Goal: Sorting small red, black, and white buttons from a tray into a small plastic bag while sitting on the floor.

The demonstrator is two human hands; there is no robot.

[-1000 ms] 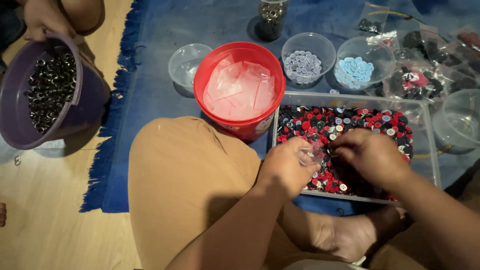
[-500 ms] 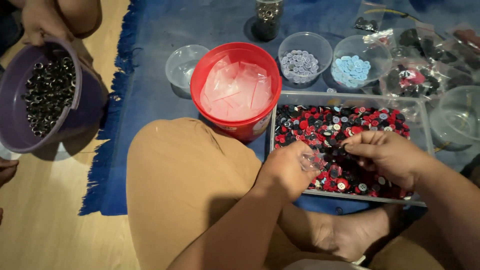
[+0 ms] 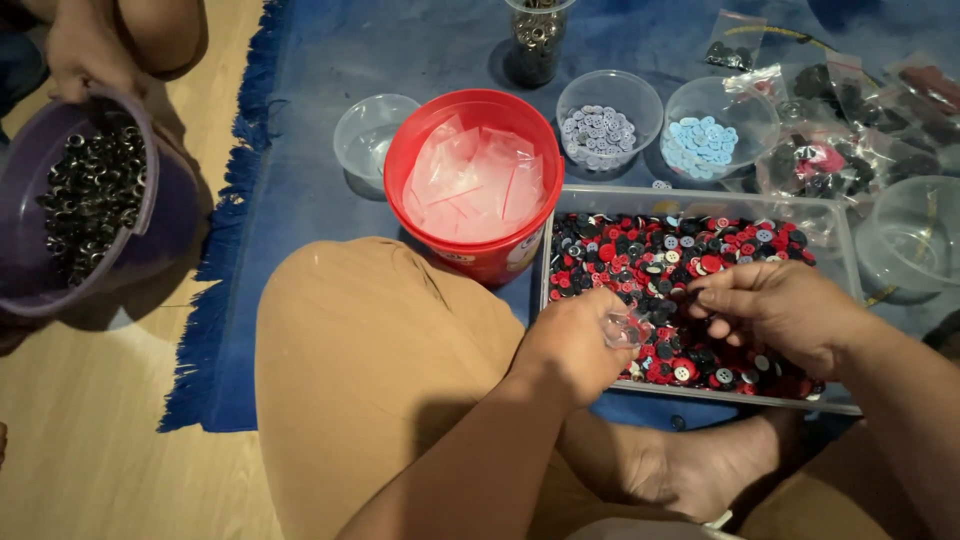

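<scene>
Two hands work over the clear tray point(image 3: 845, 240) of mixed red, black and grey buttons point(image 3: 680, 250). The left hand point(image 3: 575, 345) is curled around a small clear plastic bag point(image 3: 625, 328), held just above the tray's near left part, about where it was a second ago. The right hand point(image 3: 775, 315) has moved: a second ago it lay lower, pressed into the buttons; now it sits higher and further right, fingers pinched together beside the bag's mouth. Whether a button sits between those fingers cannot be told. That shift reads as one pick made and brought toward the bag.

Beyond the tray stands a red bucket point(image 3: 475, 110) of empty bags, then small bowls of grey and pale blue buttons. At far left another person's hand point(image 3: 85, 60) holds a purple bucket point(image 3: 40, 285) of metal rings.
</scene>
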